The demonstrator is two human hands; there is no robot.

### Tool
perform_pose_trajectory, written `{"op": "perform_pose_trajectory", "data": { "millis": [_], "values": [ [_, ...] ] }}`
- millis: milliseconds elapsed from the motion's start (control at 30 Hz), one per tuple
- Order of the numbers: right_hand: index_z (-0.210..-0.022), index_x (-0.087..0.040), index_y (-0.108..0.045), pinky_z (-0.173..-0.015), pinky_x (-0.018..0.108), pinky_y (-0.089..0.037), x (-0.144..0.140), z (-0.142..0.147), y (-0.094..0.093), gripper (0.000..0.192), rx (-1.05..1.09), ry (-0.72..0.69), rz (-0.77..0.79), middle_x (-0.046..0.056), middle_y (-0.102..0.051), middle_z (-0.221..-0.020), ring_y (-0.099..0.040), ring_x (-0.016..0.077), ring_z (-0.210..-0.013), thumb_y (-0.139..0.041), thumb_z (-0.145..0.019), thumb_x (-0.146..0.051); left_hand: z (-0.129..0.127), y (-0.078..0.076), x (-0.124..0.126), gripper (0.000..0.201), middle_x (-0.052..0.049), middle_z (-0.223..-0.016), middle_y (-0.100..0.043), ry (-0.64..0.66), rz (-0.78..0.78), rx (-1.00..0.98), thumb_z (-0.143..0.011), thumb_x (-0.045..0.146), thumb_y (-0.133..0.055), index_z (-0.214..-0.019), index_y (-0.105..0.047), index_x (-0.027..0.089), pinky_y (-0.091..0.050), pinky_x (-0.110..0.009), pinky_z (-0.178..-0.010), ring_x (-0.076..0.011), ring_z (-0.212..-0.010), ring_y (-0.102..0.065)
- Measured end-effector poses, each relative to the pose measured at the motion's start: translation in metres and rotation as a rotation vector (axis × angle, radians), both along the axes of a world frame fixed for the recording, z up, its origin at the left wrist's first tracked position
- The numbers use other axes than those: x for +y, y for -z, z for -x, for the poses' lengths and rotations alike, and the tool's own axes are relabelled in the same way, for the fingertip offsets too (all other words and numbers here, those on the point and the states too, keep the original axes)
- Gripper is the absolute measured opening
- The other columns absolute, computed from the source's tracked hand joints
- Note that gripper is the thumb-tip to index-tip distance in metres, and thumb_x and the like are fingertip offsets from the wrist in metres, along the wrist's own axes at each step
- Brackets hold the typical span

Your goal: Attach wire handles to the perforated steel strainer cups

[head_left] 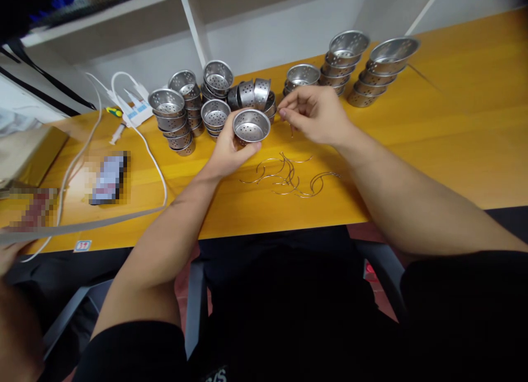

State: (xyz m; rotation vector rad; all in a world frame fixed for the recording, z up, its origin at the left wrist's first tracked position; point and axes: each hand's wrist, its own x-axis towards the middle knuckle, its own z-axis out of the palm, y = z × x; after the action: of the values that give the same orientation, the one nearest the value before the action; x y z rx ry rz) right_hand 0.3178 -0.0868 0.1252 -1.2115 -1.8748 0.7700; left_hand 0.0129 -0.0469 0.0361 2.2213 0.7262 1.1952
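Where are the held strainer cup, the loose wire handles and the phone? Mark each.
strainer cup (251, 125), head view, perforated bottom inside.
wire handles (289, 178), head view, middle of the pile.
phone (108, 179), head view, blurred screen.

My head camera looks forward and down, close over my hands (272, 134) at the table's (454, 151) near edge.

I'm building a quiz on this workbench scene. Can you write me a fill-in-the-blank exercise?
1. The left hand holds a perforated metal ____.
2. The right hand pinches a thin ____.
3. Loose wire handles lie on the ____ table.
4. A white cable lies to the person's ____.

Answers: cup; wire; wooden; left
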Motion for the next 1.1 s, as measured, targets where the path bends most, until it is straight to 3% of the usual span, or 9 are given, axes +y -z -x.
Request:
{"op": "perform_pose_trajectory", "data": {
  "millis": [133,233,467,667,833,1100],
  "values": [
    [-0.111,-0.031,-0.086,-0.074,0.047,-0.067,0.012,0.0,0.012,0.062,0.283,-0.054,-0.145,0.009,-0.083,-0.093,-0.072,0.0275,-0.082,-0.107,-0.1,-0.088,0.003,0.009,0.012,0.11,-0.016,-0.173,-0.073,0.009,-0.042,-0.054,-0.103,0.092,-0.096,-0.184,-0.052,0.033,-0.063,-0.063,-0.148,-0.0415,-0.166,-0.077],
    [-0.104,-0.031,-0.085,-0.067,0.044,-0.064,0.013,0.007,0.016,0.059,0.37,-0.084,-0.169,0.006,-0.079,-0.086,-0.065,0.0222,-0.071,-0.114,-0.097,-0.082,0.003,0.009,0.013,0.108,-0.015,-0.168,-0.075,-0.006,-0.056,-0.069,-0.101,0.09,-0.1,-0.181,-0.055,0.032,-0.062,-0.064,-0.148,-0.0414,-0.163,-0.078],
    [-0.106,-0.031,-0.085,-0.071,0.044,-0.069,-0.002,0.029,0.017,0.052,0.32,-0.118,-0.216,0.006,-0.08,-0.09,-0.07,0.0252,-0.081,-0.111,-0.103,-0.076,-0.004,0.021,0.01,0.108,-0.017,-0.169,-0.071,0.036,-0.055,-0.058,-0.105,0.084,-0.099,-0.184,-0.046,0.033,-0.065,-0.064,-0.144,-0.04,-0.159,-0.079],
    [-0.105,-0.031,-0.086,-0.08,0.048,-0.074,-0.008,0.034,0.021,0.044,0.199,-0.091,-0.242,0.005,-0.068,-0.086,-0.068,0.0271,-0.083,-0.108,-0.108,-0.069,-0.008,0.02,0.002,0.127,-0.017,-0.171,-0.067,0.076,-0.038,0.015,-0.1,0.08,-0.107,-0.192,-0.033,0.033,-0.063,-0.067,-0.147,-0.0412,-0.161,-0.078],
    [-0.104,-0.03,-0.085,-0.085,0.051,-0.074,-0.003,0.037,0.027,0.043,0.161,-0.055,-0.271,0.003,-0.064,-0.083,-0.066,0.027,-0.08,-0.108,-0.108,-0.066,-0.01,0.017,0.0,0.125,-0.015,-0.164,-0.068,0.055,-0.028,-0.002,-0.096,0.08,-0.11,-0.186,-0.038,0.031,-0.063,-0.069,-0.146,-0.0423,-0.158,-0.079],
    [-0.1,-0.029,-0.081,-0.075,0.046,-0.067,-0.001,0.039,0.028,0.05,0.175,-0.052,-0.235,0.002,-0.061,-0.079,-0.059,0.0244,-0.076,-0.108,-0.106,-0.071,-0.011,0.012,-0.004,0.128,-0.014,-0.166,-0.068,0.006,-0.036,0.043,-0.091,0.08,-0.114,-0.183,-0.041,0.031,-0.061,-0.07,-0.149,-0.0444,-0.164,-0.076]
  ]
}}
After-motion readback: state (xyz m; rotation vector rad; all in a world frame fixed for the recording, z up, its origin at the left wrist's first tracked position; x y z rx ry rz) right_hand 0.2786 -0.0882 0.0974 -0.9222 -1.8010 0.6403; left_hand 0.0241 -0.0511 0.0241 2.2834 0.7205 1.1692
